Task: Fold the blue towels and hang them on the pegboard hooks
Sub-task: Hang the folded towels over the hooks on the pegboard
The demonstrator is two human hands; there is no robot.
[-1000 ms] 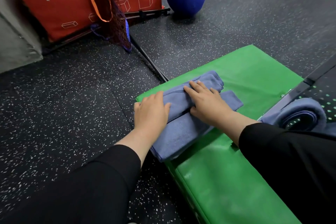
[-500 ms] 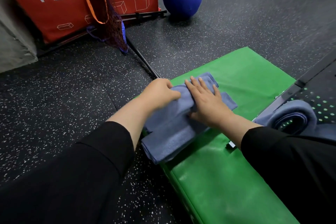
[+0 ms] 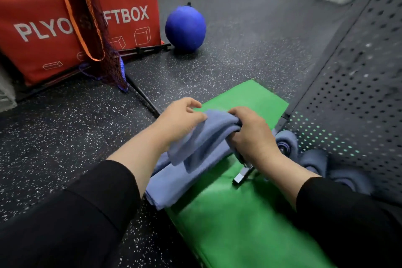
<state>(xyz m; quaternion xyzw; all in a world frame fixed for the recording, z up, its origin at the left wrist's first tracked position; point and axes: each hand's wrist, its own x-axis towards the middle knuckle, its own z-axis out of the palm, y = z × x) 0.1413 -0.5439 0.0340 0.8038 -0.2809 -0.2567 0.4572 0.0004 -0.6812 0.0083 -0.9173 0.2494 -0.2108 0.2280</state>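
Blue towel (image 3: 195, 159), folded thick, lifts off the green mat (image 3: 239, 224) in your two hands.
Your left hand (image 3: 180, 119) and right hand (image 3: 252, 135) each grip its far fold; beyond, rolled towels (image 3: 313, 159) hang on the pegboard (image 3: 359, 93), their hooks hidden.

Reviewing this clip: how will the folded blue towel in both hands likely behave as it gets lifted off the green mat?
The blue towel is probably floppy: its raised end already drapes between the left hand and right hand. The folds may slip open, since the lower layers lie loose on the green mat. It looks light.
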